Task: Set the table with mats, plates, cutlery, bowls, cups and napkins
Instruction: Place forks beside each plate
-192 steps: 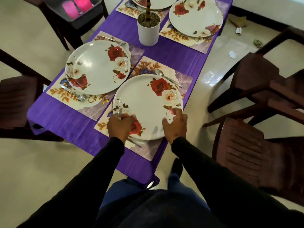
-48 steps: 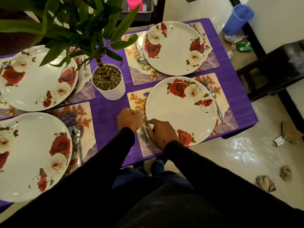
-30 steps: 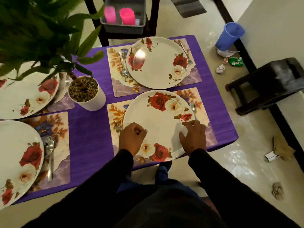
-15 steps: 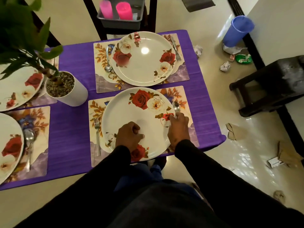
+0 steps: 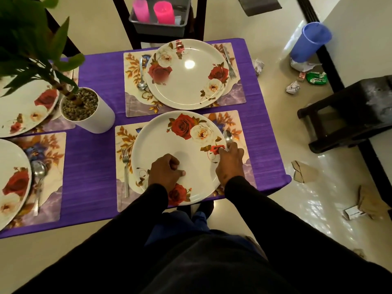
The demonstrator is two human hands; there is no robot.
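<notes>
A white plate with red roses [image 5: 169,143] sits on the near floral mat [image 5: 238,124], on the purple tablecloth [image 5: 93,166]. My left hand [image 5: 166,174] rests on the plate with its fingers curled and nothing in them. My right hand [image 5: 230,164] grips the handle of a spoon [image 5: 228,135] lying on the mat at the plate's right rim. A fork [image 5: 125,170] lies left of the plate. Behind, a second plate [image 5: 186,81] sits on its mat [image 5: 132,108] with a spoon [image 5: 141,76] on its left and a fork [image 5: 230,63] on its right.
A white plant pot [image 5: 95,117] stands left of the plates. Two more plates [image 5: 21,111] [image 5: 8,179] and a spoon [image 5: 39,177] lie at the left. A grey bin [image 5: 159,28] with pink cups [image 5: 163,11] is beyond the table. A blue bucket [image 5: 309,41], litter and a dark stool [image 5: 350,111] occupy the floor at the right.
My right hand moved up the plate's right rim and took hold of the spoon handle. My left hand shifted from the plate's left edge to its middle.
</notes>
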